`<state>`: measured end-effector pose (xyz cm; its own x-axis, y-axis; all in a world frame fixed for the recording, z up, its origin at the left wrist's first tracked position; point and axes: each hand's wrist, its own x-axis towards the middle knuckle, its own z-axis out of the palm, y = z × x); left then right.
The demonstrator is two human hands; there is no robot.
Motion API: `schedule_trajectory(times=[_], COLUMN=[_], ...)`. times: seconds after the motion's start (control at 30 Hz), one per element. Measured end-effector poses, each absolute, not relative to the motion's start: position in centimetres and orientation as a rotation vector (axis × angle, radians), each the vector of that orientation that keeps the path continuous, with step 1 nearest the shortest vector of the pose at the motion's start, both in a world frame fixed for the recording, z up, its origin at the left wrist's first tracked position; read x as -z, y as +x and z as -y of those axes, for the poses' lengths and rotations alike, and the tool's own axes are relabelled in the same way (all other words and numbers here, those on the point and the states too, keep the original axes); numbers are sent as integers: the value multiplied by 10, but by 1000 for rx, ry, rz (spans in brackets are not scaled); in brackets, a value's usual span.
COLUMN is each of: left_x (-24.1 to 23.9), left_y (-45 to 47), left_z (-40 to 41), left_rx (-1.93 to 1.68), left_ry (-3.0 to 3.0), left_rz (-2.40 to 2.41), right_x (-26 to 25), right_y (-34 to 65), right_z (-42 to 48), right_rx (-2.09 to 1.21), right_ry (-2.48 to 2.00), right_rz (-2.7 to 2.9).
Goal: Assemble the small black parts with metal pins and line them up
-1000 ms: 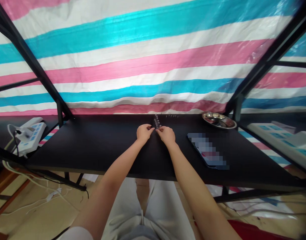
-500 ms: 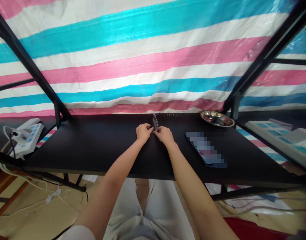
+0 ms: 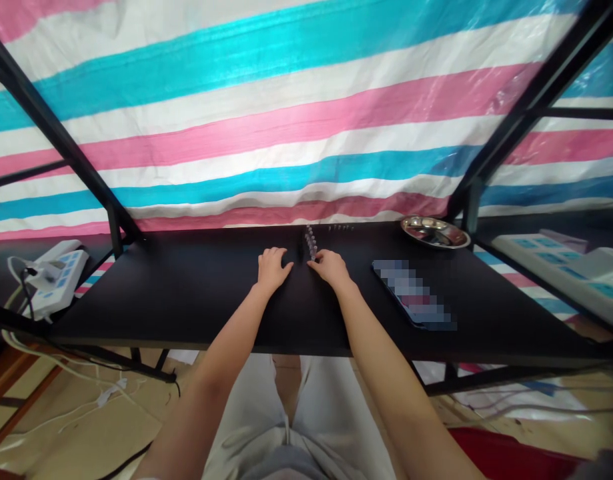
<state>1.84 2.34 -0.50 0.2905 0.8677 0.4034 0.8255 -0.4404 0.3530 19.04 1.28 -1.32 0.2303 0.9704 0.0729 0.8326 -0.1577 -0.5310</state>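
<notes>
Near the back middle of the black table (image 3: pixel 196 287) stands a row of small clear, knobbed pieces (image 3: pixel 311 240), too small to name. My right hand (image 3: pixel 333 268) is at the near end of this row, thumb and forefinger closed around its last piece. Left of the row, my left hand (image 3: pixel 273 269) rests over the table with fingers spread and nothing in them. Several more tiny clear pieces (image 3: pixel 341 228) lie in a line by the back edge, to the right of the row.
A round metal dish (image 3: pixel 435 233) sits at the back right. A phone (image 3: pixel 411 297) with a blurred-out screen lies right of my right arm. Power strips (image 3: pixel 61 283) are beyond the left frame post. Striped sheeting (image 3: pixel 286 133) hangs behind the table.
My left hand has come away from the row, moving left, and its fingers have opened. My right hand has stayed at the row's near end.
</notes>
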Motion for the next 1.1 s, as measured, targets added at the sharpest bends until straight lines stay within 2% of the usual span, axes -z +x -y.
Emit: schedule_trajectory(times=[0.2, 0.5, 0.77, 0.93, 1.1], left_x=[1, 1, 4, 5, 9], left_y=[14, 29, 36, 31, 26], left_z=[-15, -7, -13, -20, -23], left_rx=[-910, -726, -626, -763, -1134], left_ry=[2610, 2812, 2893, 2765, 2239], left_rz=[-1573, -1385, -1437, -1404, -1323], right_x=[15, 15, 14, 14, 11], right_y=[191, 191, 190, 190, 188], right_z=[-13, -13, -13, -13, -10], right_rx=[-380, -369, -370, -371, -375], right_ry=[-2034, -2038, -2052, -2067, -2064], right_rz=[1662, 1680, 1675, 1660, 1661])
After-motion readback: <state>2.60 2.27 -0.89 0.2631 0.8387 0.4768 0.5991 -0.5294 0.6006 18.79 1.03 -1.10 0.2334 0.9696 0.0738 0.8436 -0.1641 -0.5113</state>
